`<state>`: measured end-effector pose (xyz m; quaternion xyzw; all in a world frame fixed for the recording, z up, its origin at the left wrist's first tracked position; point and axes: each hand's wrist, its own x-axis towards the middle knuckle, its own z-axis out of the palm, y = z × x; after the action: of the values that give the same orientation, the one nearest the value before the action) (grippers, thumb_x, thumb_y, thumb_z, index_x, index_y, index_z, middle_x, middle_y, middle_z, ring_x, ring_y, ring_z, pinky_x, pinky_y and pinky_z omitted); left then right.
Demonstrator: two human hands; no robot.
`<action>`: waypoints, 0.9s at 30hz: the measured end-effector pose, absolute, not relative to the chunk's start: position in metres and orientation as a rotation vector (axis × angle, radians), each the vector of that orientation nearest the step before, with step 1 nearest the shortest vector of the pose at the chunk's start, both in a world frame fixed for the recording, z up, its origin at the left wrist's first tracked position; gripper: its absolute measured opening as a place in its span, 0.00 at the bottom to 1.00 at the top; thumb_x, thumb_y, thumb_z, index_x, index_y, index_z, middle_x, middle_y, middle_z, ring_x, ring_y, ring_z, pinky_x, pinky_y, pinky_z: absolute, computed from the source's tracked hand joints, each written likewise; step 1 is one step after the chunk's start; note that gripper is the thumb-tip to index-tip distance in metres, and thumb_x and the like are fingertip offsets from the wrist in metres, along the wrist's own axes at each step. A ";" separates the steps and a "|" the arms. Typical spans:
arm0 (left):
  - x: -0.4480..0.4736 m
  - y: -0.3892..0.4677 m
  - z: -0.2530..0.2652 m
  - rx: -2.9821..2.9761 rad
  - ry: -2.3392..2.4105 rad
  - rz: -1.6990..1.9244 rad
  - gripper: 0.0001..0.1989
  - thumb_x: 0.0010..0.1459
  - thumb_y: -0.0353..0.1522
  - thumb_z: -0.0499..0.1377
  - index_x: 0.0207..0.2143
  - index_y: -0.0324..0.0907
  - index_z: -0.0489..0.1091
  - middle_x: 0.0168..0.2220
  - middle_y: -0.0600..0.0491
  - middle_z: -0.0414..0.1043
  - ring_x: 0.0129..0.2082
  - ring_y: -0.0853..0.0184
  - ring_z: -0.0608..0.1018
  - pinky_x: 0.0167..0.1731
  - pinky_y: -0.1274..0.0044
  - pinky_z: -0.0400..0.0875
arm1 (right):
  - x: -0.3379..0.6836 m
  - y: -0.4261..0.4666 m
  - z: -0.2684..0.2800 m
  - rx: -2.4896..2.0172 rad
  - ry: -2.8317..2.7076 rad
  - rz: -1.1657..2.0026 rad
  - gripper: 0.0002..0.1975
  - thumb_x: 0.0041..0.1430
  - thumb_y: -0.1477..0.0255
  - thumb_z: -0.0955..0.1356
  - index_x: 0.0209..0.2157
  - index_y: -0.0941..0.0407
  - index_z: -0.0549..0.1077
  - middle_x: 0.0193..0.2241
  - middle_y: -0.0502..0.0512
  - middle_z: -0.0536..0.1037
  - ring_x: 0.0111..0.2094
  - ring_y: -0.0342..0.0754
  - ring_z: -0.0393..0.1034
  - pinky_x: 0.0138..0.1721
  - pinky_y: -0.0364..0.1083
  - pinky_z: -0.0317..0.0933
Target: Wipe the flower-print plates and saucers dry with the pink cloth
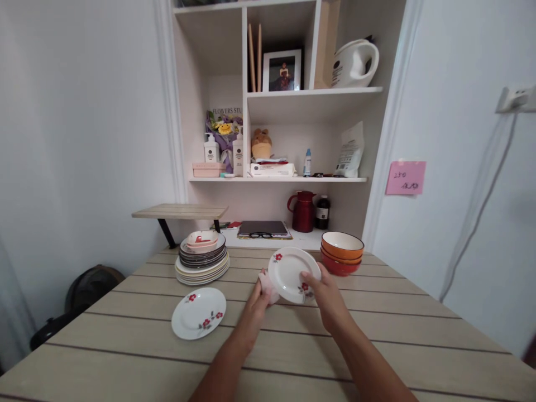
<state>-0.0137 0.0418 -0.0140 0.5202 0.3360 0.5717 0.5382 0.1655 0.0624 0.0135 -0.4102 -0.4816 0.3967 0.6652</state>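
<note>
Nearest, two bare forearms reach in over the slatted wooden bench (301,357). The left hand (253,314) has its fingers closed around a bunched white cloth (270,289), which meets the left edge of a white flowered plate (288,273); how far those fingers run behind the plate cannot be told. The right hand (329,298) pinches the plate's right side, thumb lying on its face near the lower red flowers. The plate is held up off the bench, between the hands, its face tilted towards the wearer. Left of the left hand, a matching flat plate (199,314) lies face up. Behind that stands a pile of stacked dishes (202,259), a small one with a red pattern on top. Beyond the right hand, orange and red bowls (342,254) sit nested. Farther back are folded glasses (260,235) before a dark laptop (262,228), a red jug (303,212) and, just beside it, a dark bottle (322,212), all below white shelves (278,180)
</note>
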 end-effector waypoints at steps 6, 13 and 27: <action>-0.011 0.045 -0.015 1.192 0.721 1.367 0.34 0.46 0.29 0.62 0.58 0.45 0.65 0.60 0.50 0.65 0.64 0.57 0.59 0.65 0.66 0.44 | 0.165 0.060 0.016 -0.955 -1.088 0.884 0.16 0.46 0.65 0.70 0.39 0.54 0.72 0.31 0.51 0.77 0.31 0.49 0.69 0.32 0.46 0.63; -0.013 0.047 -0.010 1.132 0.714 1.449 0.29 0.46 0.31 0.66 0.54 0.42 0.69 0.56 0.45 0.69 0.56 0.57 0.70 0.57 0.68 0.61 | 0.164 0.056 0.020 -0.896 -1.060 0.944 0.21 0.46 0.64 0.71 0.44 0.54 0.72 0.37 0.54 0.79 0.36 0.52 0.71 0.36 0.47 0.64; -0.015 0.034 -0.007 1.036 0.698 1.407 0.30 0.47 0.41 0.68 0.52 0.43 0.68 0.50 0.45 0.75 0.50 0.58 0.75 0.52 0.69 0.66 | 0.152 0.047 0.019 -0.799 -1.279 1.176 0.23 0.51 0.62 0.71 0.49 0.53 0.71 0.39 0.53 0.79 0.37 0.51 0.71 0.37 0.47 0.64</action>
<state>-0.0146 0.0342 -0.0066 0.4451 0.2999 0.6043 0.5889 0.1517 0.0473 0.0192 -0.3413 -0.5466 0.5024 0.5765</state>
